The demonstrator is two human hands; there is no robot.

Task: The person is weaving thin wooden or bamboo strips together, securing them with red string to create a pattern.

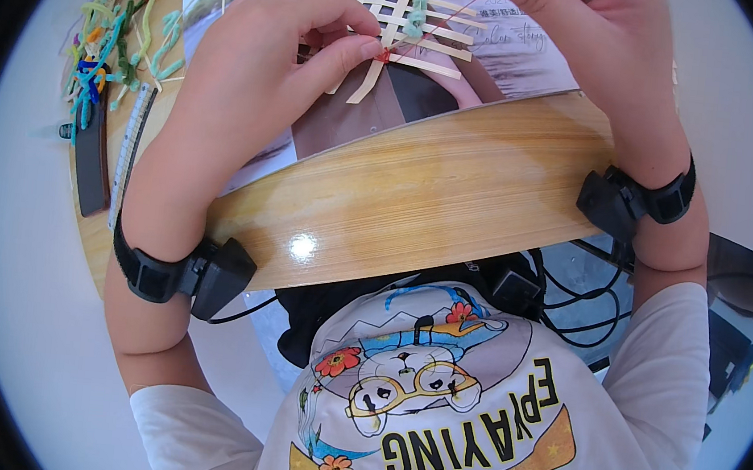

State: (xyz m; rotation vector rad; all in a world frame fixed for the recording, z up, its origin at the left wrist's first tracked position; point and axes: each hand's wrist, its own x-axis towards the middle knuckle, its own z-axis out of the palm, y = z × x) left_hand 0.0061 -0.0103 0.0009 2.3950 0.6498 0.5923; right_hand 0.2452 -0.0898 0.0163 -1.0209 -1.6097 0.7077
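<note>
At the far left, a pile of colored fuzzy stems lies on the counter. The left hand has thumb and forefinger pinched on the near edge of the woven strip lattice, at a red thread wrap. From this hand, the lattice lies at 2 o'clock, in contact. The lattice's long axis cannot be determined; its far side leaves the view. Reference line: the thread runs from the pinch toward 2 o'clock. The right hand is raised at that end, apart from the lattice, which lies at 9 o'clock; its fingertip closure cannot be determined.
</note>
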